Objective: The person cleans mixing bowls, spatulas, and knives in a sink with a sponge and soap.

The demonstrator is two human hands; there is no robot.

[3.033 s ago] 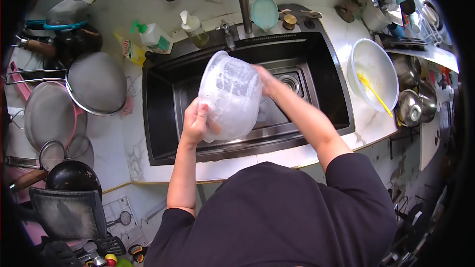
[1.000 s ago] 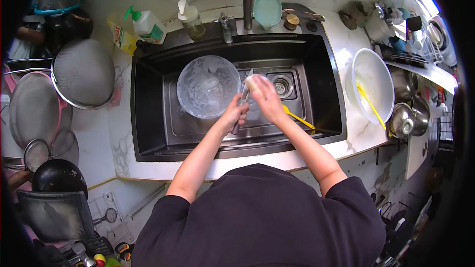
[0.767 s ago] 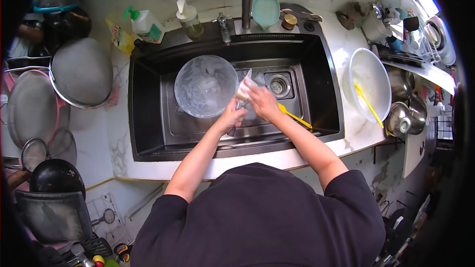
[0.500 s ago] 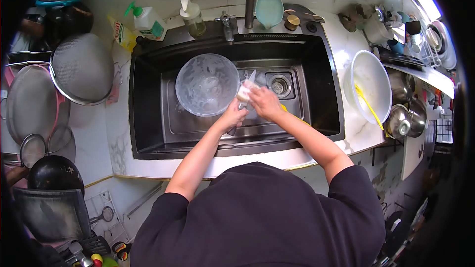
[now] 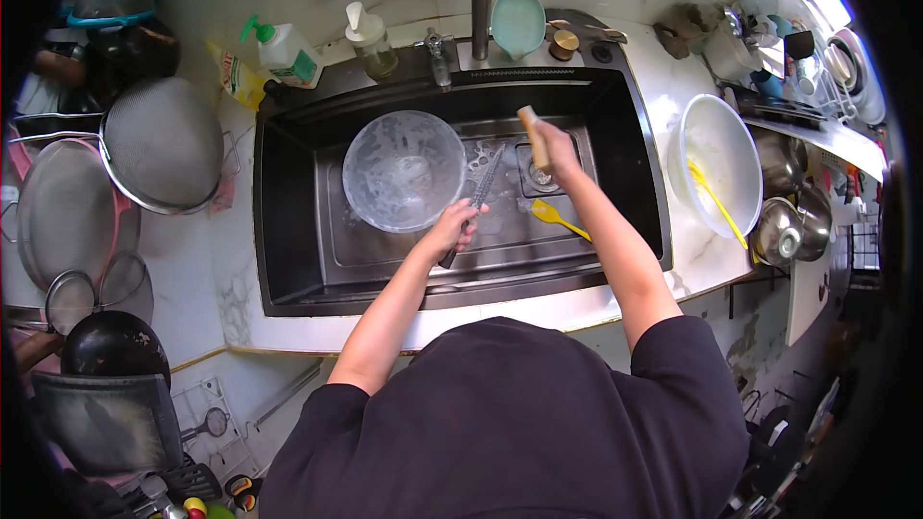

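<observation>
My left hand (image 5: 452, 230) is closed around the dark handle of a knife (image 5: 488, 179), low over the sink (image 5: 336, 248). The blade points up and away, streaked with what looks like suds. Farther right, my right hand (image 5: 561, 152) grips a tan sponge (image 5: 533, 135) above the drain (image 5: 538, 176), which it partly covers. Left of the knife sits a translucent round bowl (image 5: 404, 171) with foamy patches inside. A yellow spatula (image 5: 547, 212) lies on the sink floor, below my right hand, its handle end running under my forearm.
A white bowl (image 5: 721, 139) with a yellow utensil (image 5: 716, 202) across it stands on the right counter. Behind the sink are a tap (image 5: 439, 62), a soap dispenser (image 5: 371, 43), a green-pump bottle (image 5: 286, 53) and a pale green dish (image 5: 518, 24). Sieves (image 5: 162, 144) hang at left.
My right hand has moved right and away from the knife with the sponge, uncovering the blade. The spatula shows more fully. My left hand keeps hold of the knife in nearly the same place.
</observation>
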